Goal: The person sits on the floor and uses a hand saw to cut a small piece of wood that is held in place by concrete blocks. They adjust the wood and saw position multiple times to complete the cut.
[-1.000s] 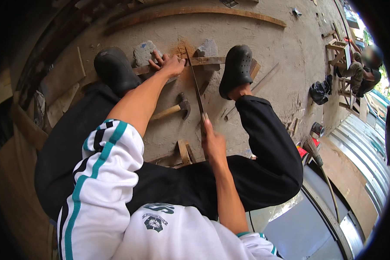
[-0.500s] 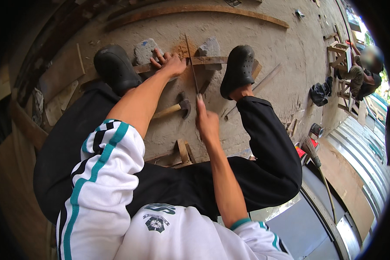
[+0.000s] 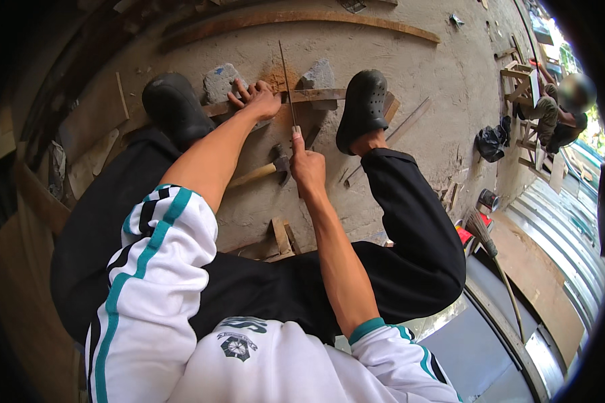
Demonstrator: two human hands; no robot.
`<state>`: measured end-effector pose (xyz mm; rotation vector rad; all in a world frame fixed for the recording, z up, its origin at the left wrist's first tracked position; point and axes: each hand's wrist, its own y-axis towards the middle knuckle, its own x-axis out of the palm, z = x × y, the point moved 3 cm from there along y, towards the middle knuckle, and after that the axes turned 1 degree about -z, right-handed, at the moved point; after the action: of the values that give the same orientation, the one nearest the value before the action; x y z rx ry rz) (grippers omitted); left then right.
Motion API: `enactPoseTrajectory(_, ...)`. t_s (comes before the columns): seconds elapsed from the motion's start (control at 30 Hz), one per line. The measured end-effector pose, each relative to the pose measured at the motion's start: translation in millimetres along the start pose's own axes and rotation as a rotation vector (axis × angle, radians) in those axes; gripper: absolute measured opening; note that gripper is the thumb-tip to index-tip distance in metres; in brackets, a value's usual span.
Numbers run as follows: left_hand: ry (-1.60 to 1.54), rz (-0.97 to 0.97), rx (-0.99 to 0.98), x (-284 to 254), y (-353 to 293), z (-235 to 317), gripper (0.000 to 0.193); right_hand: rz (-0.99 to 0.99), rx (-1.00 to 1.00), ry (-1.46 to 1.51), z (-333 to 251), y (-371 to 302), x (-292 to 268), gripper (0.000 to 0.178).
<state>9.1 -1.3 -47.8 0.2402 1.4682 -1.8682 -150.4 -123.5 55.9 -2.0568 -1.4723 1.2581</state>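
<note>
A narrow wooden strip (image 3: 319, 95) lies crosswise between my feet, by two grey stone blocks, the left one (image 3: 220, 80) and the right one (image 3: 318, 72). My left hand (image 3: 259, 103) bears down on the strip, fingers spread and bent over its far edge. In my right hand (image 3: 307, 166) is a handsaw (image 3: 286, 77); its handle is mostly hidden by my closed fingers. The thin blade crosses the strip just right of my left hand, its tip pointing away from me. Reddish sawdust (image 3: 273, 72) covers the ground beyond the cut.
A hammer (image 3: 254, 175) rests between my legs. Black clogs (image 3: 364, 111) flank the strip. Farther off lies a long board (image 3: 302, 18). On the right are a black plastic bag (image 3: 493, 140), a broom (image 3: 496, 258), a can (image 3: 489, 199) and a seated person (image 3: 563, 117).
My right hand has drawn the saw back toward me and slightly left. My left hand stays on the wooden strip. The whole view has shifted a little.
</note>
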Motion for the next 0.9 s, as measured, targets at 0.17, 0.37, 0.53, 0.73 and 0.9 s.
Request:
enactPoseTrajectory(0.17, 0.015, 0.059, -0.012, 1, 10, -7, 0.064, -0.067, 0.1, -0.016, 44, -66, -33, 0.073)
enactPoseTrajectory(0.37, 0.005, -0.007, -0.013, -5, -2, 6, 0.063, -0.017, 0.0, -0.015, 11, -4, -3, 0.075)
enactPoseTrajectory(0.53, 0.006, 0.001, 0.02, -3, 0, -4, 0.06, -0.071, 0.046, 0.01, 22, -31, -19, 0.075)
enactPoseTrajectory(0.73, -0.029, 0.012, -0.006, -3, -2, -1, 0.063, -0.052, 0.076, 0.02, 26, -42, -24, 0.071)
enactPoseTrajectory(0.9, -0.066, 0.023, -0.003, -3, -2, -6, 0.06, -0.044, -0.067, -0.08, -3, 17, 0, 0.076)
